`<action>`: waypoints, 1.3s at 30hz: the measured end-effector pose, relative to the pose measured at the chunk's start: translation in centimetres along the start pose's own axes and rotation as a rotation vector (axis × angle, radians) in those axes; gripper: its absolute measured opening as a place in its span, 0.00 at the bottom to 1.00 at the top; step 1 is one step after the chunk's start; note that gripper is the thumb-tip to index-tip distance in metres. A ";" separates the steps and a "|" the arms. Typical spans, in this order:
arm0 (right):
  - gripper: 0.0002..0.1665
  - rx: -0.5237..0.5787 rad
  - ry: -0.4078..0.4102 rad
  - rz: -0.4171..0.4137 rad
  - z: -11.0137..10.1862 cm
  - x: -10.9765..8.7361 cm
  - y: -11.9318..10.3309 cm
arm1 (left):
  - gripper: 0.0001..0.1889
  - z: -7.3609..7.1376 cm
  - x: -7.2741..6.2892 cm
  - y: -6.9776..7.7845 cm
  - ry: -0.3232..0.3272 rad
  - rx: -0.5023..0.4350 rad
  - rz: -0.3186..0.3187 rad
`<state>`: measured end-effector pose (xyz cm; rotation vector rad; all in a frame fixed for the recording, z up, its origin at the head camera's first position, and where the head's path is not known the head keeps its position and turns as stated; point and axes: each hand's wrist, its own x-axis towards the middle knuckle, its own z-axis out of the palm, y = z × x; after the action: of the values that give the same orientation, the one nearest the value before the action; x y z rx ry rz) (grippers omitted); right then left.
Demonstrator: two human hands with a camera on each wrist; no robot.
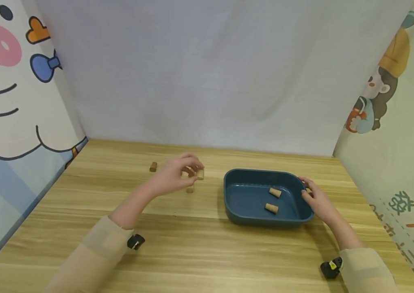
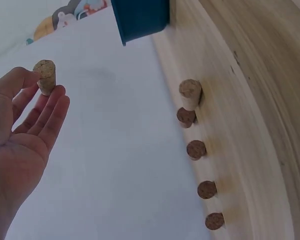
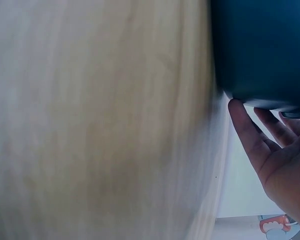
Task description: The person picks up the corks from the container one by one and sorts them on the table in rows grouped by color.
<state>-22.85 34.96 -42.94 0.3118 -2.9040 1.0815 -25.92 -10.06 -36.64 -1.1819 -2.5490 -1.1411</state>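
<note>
My left hand (image 1: 175,174) pinches a cork stopper (image 1: 200,174) between thumb and fingertips, raised above the table to the left of a dark blue rectangular tub (image 1: 268,222). The left wrist view shows the same cork (image 2: 46,75) at the fingertips. Two corks lie inside the tub, one (image 1: 275,192) behind the other (image 1: 271,208). My right hand (image 1: 318,201) grips the tub's right end, thumb at the rim; in the right wrist view its fingers (image 3: 247,120) meet the tub's outer wall (image 3: 270,55), and part of that hold is hidden.
On the wooden table (image 1: 177,252), a cork (image 1: 153,167) stands left of my left hand and another (image 1: 190,189) is just below it. Several corks, one nearest (image 2: 190,93), form a line in the left wrist view. A white sheet (image 1: 207,81) hangs behind.
</note>
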 end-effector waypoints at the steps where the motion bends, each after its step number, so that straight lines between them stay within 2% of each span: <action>1: 0.29 0.000 0.001 -0.001 0.0 0.0 0.0 | 0.13 -0.1 -0.2 -0.3 0.004 0.005 -0.005; 7: 0.29 0.002 0.000 0.003 -0.1 -0.1 0.0 | 0.13 -0.5 -1.5 -2.5 0.008 0.027 -0.068; 14: 0.29 -0.006 0.002 0.005 -0.1 -0.1 0.1 | 0.13 -0.4 -2.4 -5.0 0.018 -0.018 -0.111; 20: 0.28 -0.033 0.001 0.013 0.0 -0.1 0.0 | 0.14 -0.2 -2.9 -6.8 -0.017 -0.042 -0.181; 25: 0.28 -0.023 0.007 0.006 0.0 -0.1 0.0 | 0.14 -0.2 -2.9 -7.6 -0.057 -0.043 -0.241; 32: 0.28 -0.019 0.009 -0.003 0.0 -0.1 -0.1 | 0.14 -0.2 -2.8 -8.5 -0.142 0.013 -0.300; 39: 0.28 -0.012 0.004 0.002 0.0 -0.1 -0.4 | 0.14 0.1 -2.7 -9.1 -0.194 0.041 -0.320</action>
<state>-22.71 34.73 -42.70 0.3063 -2.9065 1.0637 -30.36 -15.47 -43.08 -0.9397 -2.9769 -1.0706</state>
